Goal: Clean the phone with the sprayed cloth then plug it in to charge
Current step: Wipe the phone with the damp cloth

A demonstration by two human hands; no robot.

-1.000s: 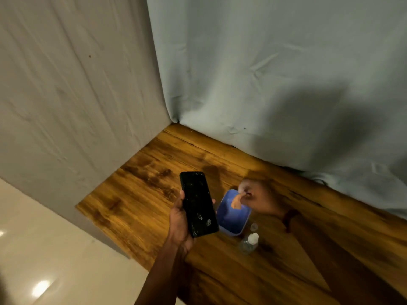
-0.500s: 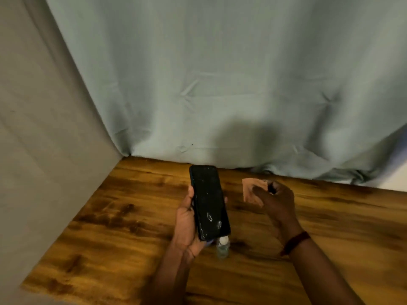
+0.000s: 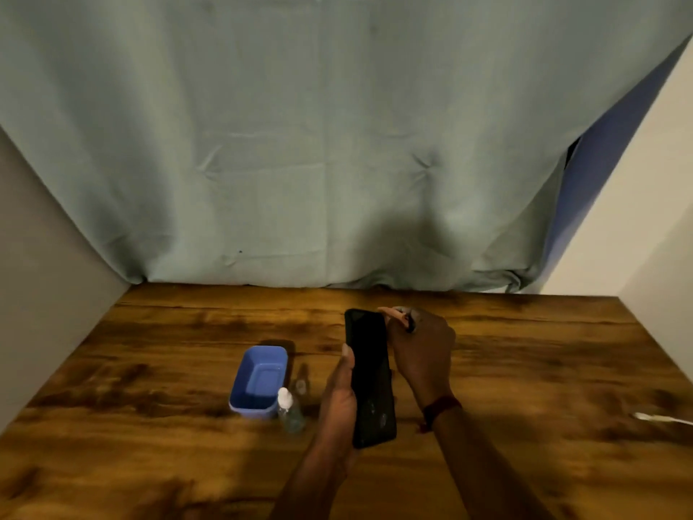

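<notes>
Wrapped round the lower half of a black slab-shaped phone [image 3: 371,377], the left grip [image 3: 339,401] has its thumb lying along the phone's left edge, while its fingers are hidden behind the body. The phone is held up off the brown wood-grain tabletop [image 3: 150,350], dark screen facing the camera and long side running away from the person, near the middle of the view. The right grip [image 3: 422,350] is curled at the phone's far right corner and pinches a small peach-pink cloth [image 3: 390,314] between thumb and fingertips. The cloth sits at that top corner, but whether it touches the glass cannot be told through the blur. A dark red wristband [image 3: 440,407] circles the right wrist.

Left of the phone, a blue rectangular plastic tub [image 3: 258,380] stands on the tabletop, with a small clear spray bottle with a white cap [image 3: 288,409] just beside its near right corner. Well apart, at the right edge, a white cable end [image 3: 662,418] lies flat on the wood. A pale grey-green curtain [image 3: 337,144] hangs behind the tabletop.
</notes>
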